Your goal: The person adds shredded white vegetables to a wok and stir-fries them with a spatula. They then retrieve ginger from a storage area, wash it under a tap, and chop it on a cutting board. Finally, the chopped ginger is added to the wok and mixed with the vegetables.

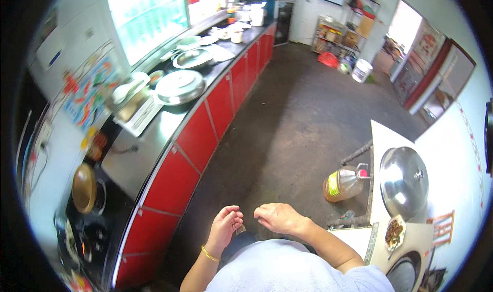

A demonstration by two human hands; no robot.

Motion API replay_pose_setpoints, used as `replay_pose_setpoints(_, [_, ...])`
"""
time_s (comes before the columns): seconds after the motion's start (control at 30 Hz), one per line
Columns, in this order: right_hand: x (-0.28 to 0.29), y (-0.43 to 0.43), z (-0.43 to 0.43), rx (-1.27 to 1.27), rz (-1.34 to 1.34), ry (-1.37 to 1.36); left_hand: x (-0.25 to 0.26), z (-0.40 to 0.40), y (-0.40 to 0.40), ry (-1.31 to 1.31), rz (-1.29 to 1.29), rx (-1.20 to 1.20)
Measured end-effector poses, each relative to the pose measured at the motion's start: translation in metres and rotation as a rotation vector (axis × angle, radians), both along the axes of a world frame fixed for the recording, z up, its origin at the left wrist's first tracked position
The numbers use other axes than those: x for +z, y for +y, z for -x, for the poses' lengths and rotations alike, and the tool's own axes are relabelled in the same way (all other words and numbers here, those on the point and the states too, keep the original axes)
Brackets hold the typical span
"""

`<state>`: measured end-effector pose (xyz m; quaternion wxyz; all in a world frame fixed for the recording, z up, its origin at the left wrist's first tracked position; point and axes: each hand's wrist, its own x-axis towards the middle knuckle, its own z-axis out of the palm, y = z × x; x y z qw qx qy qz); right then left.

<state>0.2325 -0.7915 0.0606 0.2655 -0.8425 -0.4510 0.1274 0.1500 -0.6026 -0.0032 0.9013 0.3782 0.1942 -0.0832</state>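
Note:
My left hand (225,225) is raised in front of my belly with loosely bent fingers, and I see nothing in it. A gold-coloured bangle (210,253) circles that wrist. Beside it, a small gap away, my right hand (280,218) shows its back. Its fingers curve down toward the left hand, and its palm is hidden, but no object shows at the fingertips. Both hands are held above the dark floor (285,138), touching no furniture. On my right, the nearest large thing is a plastic oil jug (343,184) with a red cap and amber liquid.
Along the left runs a counter with red cabinet doors (196,130), bearing a lidded steel pan (181,85), a metal basin (192,58) and a gas stove (94,238). At right, a table holds a large domed lid (404,182); a dish of food (395,233) sits nearby. A white bucket (362,70) stands farther off.

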Motion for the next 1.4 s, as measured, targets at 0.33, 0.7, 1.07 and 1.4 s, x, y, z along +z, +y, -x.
replay_pose_setpoints(0.33, [-0.042,-0.100,-0.111,-0.578,0.001,0.057,0.019,-0.221,-0.072,-0.019,-0.060,-0.509])
replay_pose_setpoints(0.7, [-0.029,-0.201,-0.336,-0.603,-0.057,0.086,0.027,-0.457,-0.171,-0.081,0.025,-0.537])
replay_pose_setpoints(1.07, [-0.024,-0.262,-0.598,-0.655,-0.074,0.069,-0.029,-0.701,-0.175,0.135,-0.057,-0.335])
replay_pose_setpoints(1.4, [-0.033,-0.388,-0.747,-1.124,0.007,0.123,0.030,-0.998,-0.376,-0.154,-0.256,-0.936])
